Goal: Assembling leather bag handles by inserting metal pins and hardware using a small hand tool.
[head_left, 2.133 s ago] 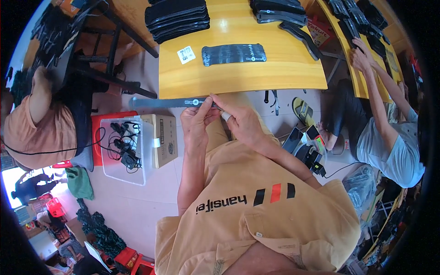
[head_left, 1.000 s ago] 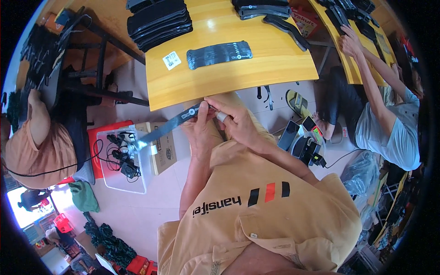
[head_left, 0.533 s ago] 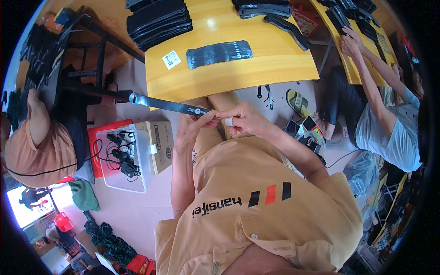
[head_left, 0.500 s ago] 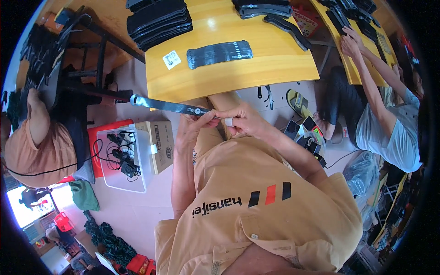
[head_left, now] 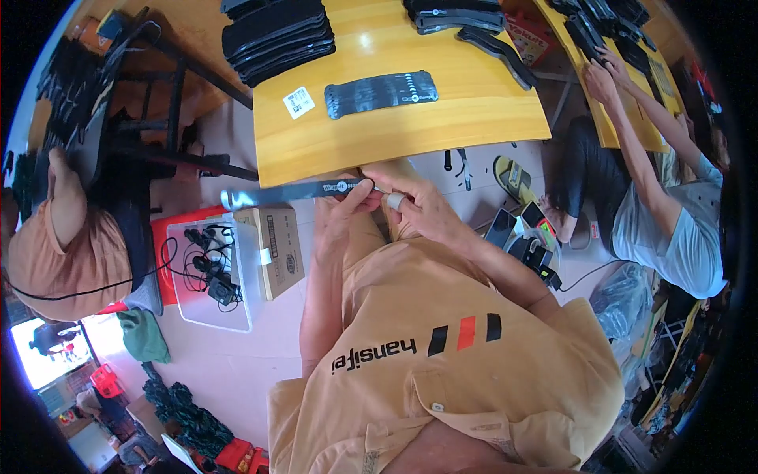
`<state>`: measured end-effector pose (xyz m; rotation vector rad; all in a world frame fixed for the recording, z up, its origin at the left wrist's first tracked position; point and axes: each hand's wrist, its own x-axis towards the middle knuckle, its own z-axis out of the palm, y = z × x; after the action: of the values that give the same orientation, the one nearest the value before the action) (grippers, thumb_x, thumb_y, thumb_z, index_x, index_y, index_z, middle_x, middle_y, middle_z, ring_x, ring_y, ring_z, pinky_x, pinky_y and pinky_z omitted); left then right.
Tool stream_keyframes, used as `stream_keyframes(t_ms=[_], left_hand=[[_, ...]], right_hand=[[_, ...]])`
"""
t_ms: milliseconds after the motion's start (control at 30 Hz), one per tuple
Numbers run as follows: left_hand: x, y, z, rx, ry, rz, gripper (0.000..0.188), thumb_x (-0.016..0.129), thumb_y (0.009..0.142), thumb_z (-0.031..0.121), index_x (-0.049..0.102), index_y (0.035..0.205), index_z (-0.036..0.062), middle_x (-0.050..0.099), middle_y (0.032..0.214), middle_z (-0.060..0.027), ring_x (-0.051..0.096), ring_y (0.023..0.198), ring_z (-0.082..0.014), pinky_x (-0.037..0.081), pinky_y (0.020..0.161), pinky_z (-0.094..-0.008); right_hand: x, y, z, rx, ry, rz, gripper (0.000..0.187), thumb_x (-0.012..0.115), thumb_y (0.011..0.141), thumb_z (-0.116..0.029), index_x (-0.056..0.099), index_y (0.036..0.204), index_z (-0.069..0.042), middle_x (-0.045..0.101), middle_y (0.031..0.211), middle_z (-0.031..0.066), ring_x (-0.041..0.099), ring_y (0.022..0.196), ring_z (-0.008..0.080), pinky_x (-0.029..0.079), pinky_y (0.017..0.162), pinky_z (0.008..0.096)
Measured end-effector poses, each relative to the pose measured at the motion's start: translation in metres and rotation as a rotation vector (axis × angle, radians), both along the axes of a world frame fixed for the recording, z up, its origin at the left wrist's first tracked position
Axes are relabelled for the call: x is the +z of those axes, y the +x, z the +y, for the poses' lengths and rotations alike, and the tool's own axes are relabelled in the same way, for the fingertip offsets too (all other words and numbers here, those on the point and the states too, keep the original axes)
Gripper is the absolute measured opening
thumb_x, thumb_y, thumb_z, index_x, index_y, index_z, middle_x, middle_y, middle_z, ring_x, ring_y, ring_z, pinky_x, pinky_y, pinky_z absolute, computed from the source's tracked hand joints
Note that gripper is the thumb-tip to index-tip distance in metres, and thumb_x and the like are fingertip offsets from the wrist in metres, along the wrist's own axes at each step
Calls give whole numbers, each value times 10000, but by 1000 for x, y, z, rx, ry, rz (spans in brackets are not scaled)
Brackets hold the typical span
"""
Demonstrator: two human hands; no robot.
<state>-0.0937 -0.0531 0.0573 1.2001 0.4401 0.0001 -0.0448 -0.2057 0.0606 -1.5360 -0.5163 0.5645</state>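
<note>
A long black strap [head_left: 276, 193] with pale lettering and a rounded, shiny far end stretches leftward above my lap. My left hand [head_left: 346, 207] pinches it near its right end, thumb on top. Close beside it, my right hand [head_left: 414, 208] has its fingers closed at that same end; a small piece shows between the hands, too small to make out. A white band wraps one right finger. On the yellow table [head_left: 379, 146] ahead lies a flat row of black straps [head_left: 381, 94], next to a white label [head_left: 298, 102].
Stacked black straps [head_left: 278, 39] stand at the table's back left, more bundles [head_left: 456, 16] at the back right. A clear bin [head_left: 213, 304] of cables and a cardboard box [head_left: 281, 253] sit at my left. Co-workers sit on both sides; the right one's hands [head_left: 604, 75] touch black pieces.
The strap has tilted, its free left end dropping toward me while the held end rises slightly. My right hand has shifted a little right, and its fingers have turned.
</note>
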Motion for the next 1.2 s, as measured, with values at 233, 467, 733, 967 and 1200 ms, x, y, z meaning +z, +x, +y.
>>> stream_keyframes(t_ms=[233,467,733,967,1200], left_hand=[[10,0,21,-284,2,11,156,653,781,170,599,777,25,634,701,-87,604,596,-115,501,546,-220],[-11,4,19,-149,-57,111,189,641,789,186,610,830,4,632,706,-88,603,571,-139,493,521,-228],[-3,-1,-7,21,260,-36,185,611,821,161,605,751,-11,621,677,-57,570,605,-85,454,560,-206],[13,-7,-10,-29,748,-116,139,590,811,100,574,756,-26,594,649,-95,549,576,-129,430,546,-248],[23,-5,2,-223,936,-339,143,580,762,67,496,691,-24,487,618,-134,486,573,-294,386,534,-344]], right_hand=[[4,17,-12,310,-149,12,473,416,769,70,542,1178,-130,581,669,22,453,518,45,375,468,191],[-3,-8,5,61,127,440,336,443,862,-72,526,1187,-85,471,548,-19,399,481,42,306,430,195],[-3,-9,6,-79,-49,328,354,439,840,-54,539,1177,-96,466,514,-3,408,458,54,325,423,207],[10,-2,0,-2,-120,247,440,344,791,70,551,1159,-51,429,551,-22,375,484,38,283,429,169],[28,26,-24,287,-20,765,468,355,766,36,525,1188,-75,370,499,-5,254,379,45,196,344,192]])
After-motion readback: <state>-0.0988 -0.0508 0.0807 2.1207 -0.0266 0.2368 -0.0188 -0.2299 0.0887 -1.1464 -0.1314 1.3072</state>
